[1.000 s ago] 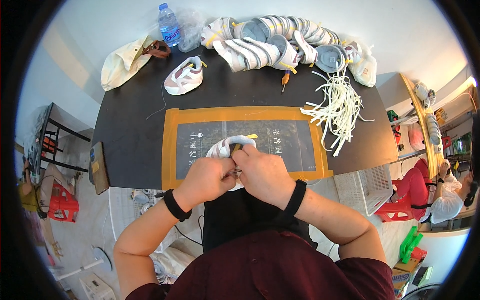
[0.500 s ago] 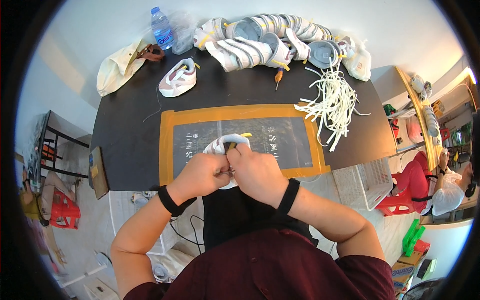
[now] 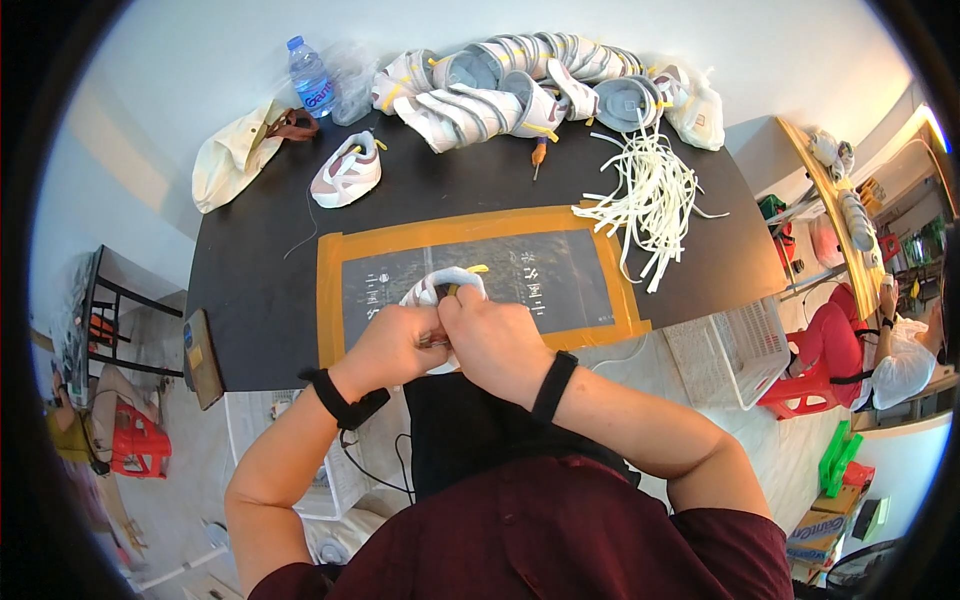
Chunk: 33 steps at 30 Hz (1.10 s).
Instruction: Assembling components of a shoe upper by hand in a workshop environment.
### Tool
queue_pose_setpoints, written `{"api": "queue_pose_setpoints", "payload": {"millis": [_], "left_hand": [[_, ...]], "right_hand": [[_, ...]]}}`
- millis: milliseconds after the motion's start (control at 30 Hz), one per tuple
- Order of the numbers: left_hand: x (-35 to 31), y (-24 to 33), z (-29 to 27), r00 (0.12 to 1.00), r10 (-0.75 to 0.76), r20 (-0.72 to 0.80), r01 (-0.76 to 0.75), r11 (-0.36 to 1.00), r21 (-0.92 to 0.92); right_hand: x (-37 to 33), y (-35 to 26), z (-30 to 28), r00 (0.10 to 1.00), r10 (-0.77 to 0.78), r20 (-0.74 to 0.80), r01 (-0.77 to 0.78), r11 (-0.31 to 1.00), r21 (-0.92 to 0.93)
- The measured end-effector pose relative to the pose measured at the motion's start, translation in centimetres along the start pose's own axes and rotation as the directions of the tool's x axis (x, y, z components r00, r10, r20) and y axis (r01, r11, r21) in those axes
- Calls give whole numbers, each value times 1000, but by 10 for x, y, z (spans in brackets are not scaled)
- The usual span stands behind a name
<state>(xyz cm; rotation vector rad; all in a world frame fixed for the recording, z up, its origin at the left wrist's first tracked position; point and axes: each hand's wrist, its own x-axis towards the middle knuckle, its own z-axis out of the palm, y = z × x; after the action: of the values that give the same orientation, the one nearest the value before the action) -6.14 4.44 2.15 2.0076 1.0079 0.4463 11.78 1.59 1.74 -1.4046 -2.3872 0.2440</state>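
Observation:
A small white and pink shoe upper (image 3: 430, 284) with a grey collar lining and yellow pull tab is held at the near edge of the table, just in front of me. My left hand (image 3: 392, 346) is closed at its left side, fingers curled. From the right, my right hand (image 3: 497, 347) pinches at the shoe's opening, thumb and fingers pressed together. Both hands meet over the upper and cover most of it. Any small tool or thread between the fingertips is hidden.
A taped dark mat (image 3: 590, 280) lies underneath. Beyond are another shoe (image 3: 347, 175), a fabric bag (image 3: 235, 160), a water bottle (image 3: 312, 80), an orange-handled awl-like tool (image 3: 539, 155), nested shoe uppers (image 3: 470, 115) and white laces (image 3: 650, 195). A white crate (image 3: 735, 345) stands right.
The whole view has shifted and tilted slightly. Both hands stay together on the shoe upper, with only a small shift of the fingers.

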Motion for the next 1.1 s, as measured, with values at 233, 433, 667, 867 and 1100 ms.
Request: {"api": "queue_pose_setpoints", "payload": {"millis": [233, 433, 667, 867, 1100], "left_hand": [[-4, -6, 4, 993, 61, -105, -45, 987, 153], [-37, 12, 10, 810, 0, -587, 67, 994, 91], [-73, 17, 53, 810, -413, -416, -31, 678, -734], [-55, 33, 63, 798, -442, -411, -181, 473, -862], [-52, 19, 48, 868, -385, -315, -91, 499, -862]], "right_hand": [[8, 12, -5, 997, 1, 71, -10, 992, 129], [7, 39, -19, 991, 26, 129, -80, 901, 426], [-11, 32, -27, 979, 95, 183, -197, 689, 698], [-25, 29, -22, 940, 86, 331, -334, 435, 836], [-26, 44, -39, 828, -44, 560, -557, 58, 828]]}}
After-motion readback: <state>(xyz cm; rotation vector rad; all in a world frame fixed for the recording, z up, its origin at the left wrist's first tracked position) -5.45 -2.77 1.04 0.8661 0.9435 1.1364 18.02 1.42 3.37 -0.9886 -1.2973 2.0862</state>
